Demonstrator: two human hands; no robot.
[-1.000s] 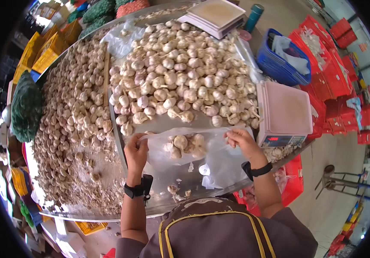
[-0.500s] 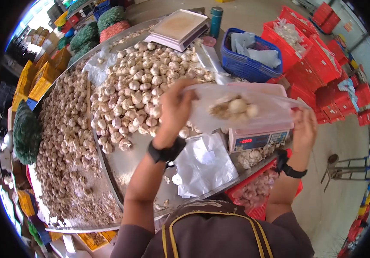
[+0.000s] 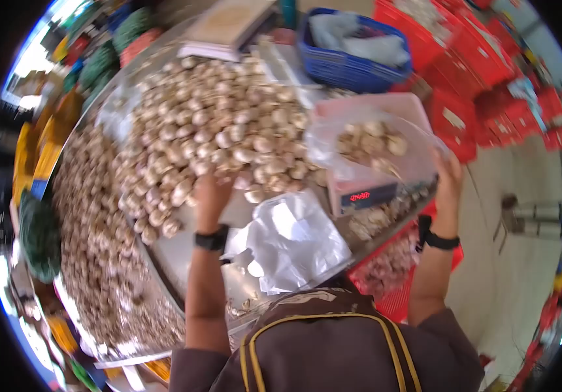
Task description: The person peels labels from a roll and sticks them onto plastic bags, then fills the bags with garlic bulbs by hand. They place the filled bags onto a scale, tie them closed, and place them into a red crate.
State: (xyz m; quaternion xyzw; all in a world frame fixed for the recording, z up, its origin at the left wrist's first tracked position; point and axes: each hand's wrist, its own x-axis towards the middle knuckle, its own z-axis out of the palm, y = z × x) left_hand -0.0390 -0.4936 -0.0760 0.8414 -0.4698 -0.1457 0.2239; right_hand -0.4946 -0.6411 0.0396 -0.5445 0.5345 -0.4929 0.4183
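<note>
A clear plastic bag (image 3: pixel 333 157) with several garlic bulbs (image 3: pixel 372 140) in it lies on the pink pan of a digital scale (image 3: pixel 366 196), whose red display is lit. My right hand (image 3: pixel 447 173) is at the right edge of the pan, with its fingers closed on the end of the bag. At the near edge of a large garlic pile (image 3: pixel 209 124), my left hand (image 3: pixel 214 193) touches the bulbs; motion blur and the bulbs obscure its fingers. A stack of clear plastic bags (image 3: pixel 297 242) lies on the metal table between my arms.
Smaller garlic fills the table's left section (image 3: pixel 91 215), behind a metal divider. Beyond the scale stands a blue basket (image 3: pixel 353 72). Red crates (image 3: pixel 451 117) are stacked at the right, and a red basket (image 3: pixel 392 268) sits below the table edge. Another scale (image 3: pixel 225 29) stands at the back.
The bag of garlic has come down from the air onto the scale, and the display reading has changed. My left hand has let go of the bag and moved left to the pile.
</note>
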